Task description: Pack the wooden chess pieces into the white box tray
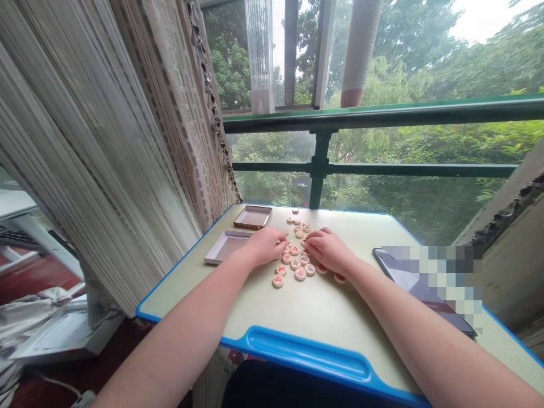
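Round wooden Chinese chess pieces [300, 274] with red or dark characters lie loosely spread over the middle of the table. My left hand [266, 246] is at their left side, fingers curled down and drawn together among the pieces. Whatever its fingertips hold, if anything, is hidden. Across from it, my right hand [329, 247] reaches in from the right with bent fingers pressed together at a piece [304, 242], which is partly covered. Other pieces [340, 278] show below my right wrist, partly hidden by it. A small group [296, 221] lies farther back.
Two shallow box halves, a brown-edged one [253, 217] and a pale one [225, 247], stand left of the pieces. A dark-edged tablet [425, 300], partly blurred out, lies at the right. The table [250, 306] has a blue rim; a green railing [382, 113] runs behind.
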A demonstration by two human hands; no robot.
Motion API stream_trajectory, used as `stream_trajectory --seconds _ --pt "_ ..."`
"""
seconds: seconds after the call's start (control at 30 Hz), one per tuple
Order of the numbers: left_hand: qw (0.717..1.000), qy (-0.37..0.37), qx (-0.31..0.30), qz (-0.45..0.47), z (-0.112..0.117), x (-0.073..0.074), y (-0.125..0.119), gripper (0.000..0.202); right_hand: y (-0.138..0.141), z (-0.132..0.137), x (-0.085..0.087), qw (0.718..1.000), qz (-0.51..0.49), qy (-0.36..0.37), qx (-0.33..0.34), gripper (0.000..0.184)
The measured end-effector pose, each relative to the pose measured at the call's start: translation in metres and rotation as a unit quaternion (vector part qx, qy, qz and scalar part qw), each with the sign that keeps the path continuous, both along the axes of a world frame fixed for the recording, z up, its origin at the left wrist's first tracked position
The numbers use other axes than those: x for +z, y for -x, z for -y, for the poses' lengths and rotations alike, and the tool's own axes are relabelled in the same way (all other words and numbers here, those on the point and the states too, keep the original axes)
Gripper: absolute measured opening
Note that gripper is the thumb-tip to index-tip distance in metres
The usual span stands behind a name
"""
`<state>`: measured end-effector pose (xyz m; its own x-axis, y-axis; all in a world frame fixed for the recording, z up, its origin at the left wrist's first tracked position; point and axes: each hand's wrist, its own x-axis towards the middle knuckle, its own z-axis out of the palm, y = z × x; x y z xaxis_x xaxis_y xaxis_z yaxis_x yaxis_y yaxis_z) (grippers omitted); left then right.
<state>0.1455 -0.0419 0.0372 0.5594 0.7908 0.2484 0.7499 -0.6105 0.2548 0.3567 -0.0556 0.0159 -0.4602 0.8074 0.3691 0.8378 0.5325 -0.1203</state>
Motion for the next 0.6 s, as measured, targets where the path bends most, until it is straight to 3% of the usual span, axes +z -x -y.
stream_trajectory --seconds 0.17,0.3,0.4,0.47,0.6 --pt "1.0 -0.002 -0.008 -0.011 -0.005 -0.003 -0.001 0.028 0.002 -0.002 0.002 0.996 -0.043 0.022 -0.074 0.035" --pt "1.0 -0.009 0.01 0.021 -0.017 -0.006 -0.006 0.041 0.006 -0.005 0.006 0.996 -0.031 0.069 -0.04 0.045" --pt "0.998 0.064 -0.015 -0.002 -0.023 -0.007 -0.009 0.049 0.006 -0.006 0.009 0.995 -0.007 0.101 -0.008 0.049" --pt "0.995 0.096 -0.026 -0.003 -0.023 -0.008 -0.009 0.05 0.005 -0.005 0.011 0.996 -0.002 0.093 -0.003 0.049" --pt "0.996 0.083 -0.018 0.027 -0.021 -0.008 -0.006 0.051 0.002 -0.002 0.011 0.998 0.011 0.053 -0.021 0.046"
